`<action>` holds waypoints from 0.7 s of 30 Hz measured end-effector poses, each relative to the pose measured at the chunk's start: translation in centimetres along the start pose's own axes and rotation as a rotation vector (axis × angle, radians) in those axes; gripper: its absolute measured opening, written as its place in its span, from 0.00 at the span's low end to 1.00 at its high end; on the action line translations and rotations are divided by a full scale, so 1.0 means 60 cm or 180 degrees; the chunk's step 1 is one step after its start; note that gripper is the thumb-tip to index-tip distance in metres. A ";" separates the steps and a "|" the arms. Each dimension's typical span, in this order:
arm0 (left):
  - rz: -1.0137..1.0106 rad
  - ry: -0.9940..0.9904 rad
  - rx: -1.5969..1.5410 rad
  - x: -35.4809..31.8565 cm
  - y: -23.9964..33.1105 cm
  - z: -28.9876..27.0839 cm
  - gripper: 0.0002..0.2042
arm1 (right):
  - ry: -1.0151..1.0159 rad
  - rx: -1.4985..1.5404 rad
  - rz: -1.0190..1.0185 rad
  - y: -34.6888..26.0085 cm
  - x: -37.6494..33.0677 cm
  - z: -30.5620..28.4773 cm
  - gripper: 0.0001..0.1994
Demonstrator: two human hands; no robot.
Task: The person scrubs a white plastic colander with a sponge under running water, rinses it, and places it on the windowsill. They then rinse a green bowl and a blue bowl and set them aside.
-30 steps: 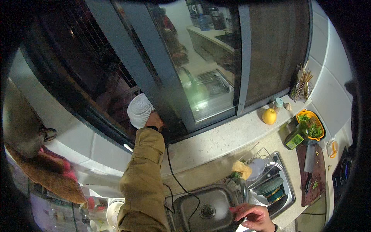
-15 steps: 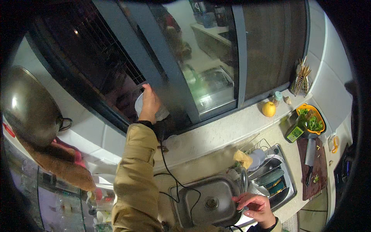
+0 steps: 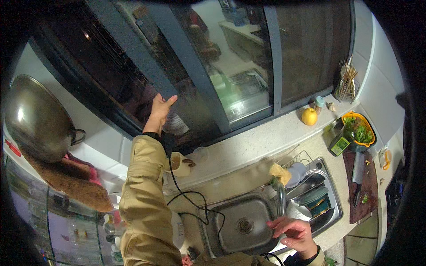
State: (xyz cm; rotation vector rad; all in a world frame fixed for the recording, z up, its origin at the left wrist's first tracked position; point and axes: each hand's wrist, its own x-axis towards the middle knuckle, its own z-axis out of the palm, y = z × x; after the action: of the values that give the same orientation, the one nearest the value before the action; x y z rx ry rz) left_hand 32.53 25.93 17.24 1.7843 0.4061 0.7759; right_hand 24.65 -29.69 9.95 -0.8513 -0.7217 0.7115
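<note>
My left hand point(image 3: 160, 111) reaches out to the grey-framed sliding window. It grips the upright window sash point(image 3: 148, 71), thumb stuck out to the right across the frame; its fingertips are partly hidden. A black cord runs down from near that wrist towards the sink. Over the right rim of the steel sink point(image 3: 239, 208), near the faucet point(image 3: 281, 199), hovers my right hand point(image 3: 295, 235). Its fingers are loosely bent, thumb apart, holding nothing.
On the sill are a beige mug point(image 3: 178, 165), a yellow fruit point(image 3: 309, 116) and a shaker point(image 3: 319, 104). Dishes fill the right basin. Further right lie a knife point(image 3: 357, 170) on a brown board point(image 3: 366, 190) and a yellow basket point(image 3: 364, 126) of greens. A wok point(image 3: 37, 117) stands left.
My left hand has moved left with the window sash, and the gap between the frame bars is wider. More of the mug shows. The right hand has stayed about where it was.
</note>
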 end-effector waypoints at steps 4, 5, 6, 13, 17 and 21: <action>-0.0176 0.0722 0.1162 -0.022 0.001 -0.054 0.19 | -0.0040 0.0049 -0.0024 -0.003 -0.004 -0.003 0.13; -0.0145 0.1038 0.1515 -0.034 0.006 -0.062 0.20 | -0.0021 0.0080 -0.0036 -0.003 -0.005 0.000 0.12; -0.0119 0.1348 0.1817 -0.048 0.011 -0.065 0.20 | -0.0018 0.0093 -0.0001 -0.005 -0.007 0.002 0.12; 0.1834 0.0647 0.4859 -0.133 0.049 -0.049 0.17 | -0.0024 0.0208 0.0050 -0.016 -0.017 0.025 0.12; 0.2114 0.0406 0.5921 -0.151 0.039 -0.068 0.18 | -0.0032 0.0199 0.0015 -0.024 -0.027 0.032 0.12; 0.1547 0.0149 0.6235 -0.163 0.007 -0.111 0.16 | 0.0053 0.0226 -0.0002 -0.025 -0.034 0.042 0.11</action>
State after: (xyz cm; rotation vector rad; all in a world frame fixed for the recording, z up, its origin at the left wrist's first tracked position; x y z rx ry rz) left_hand 20.84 24.51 15.94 3.7848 0.9376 0.6882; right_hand 21.91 -30.97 11.81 -0.7915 -0.6781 0.7247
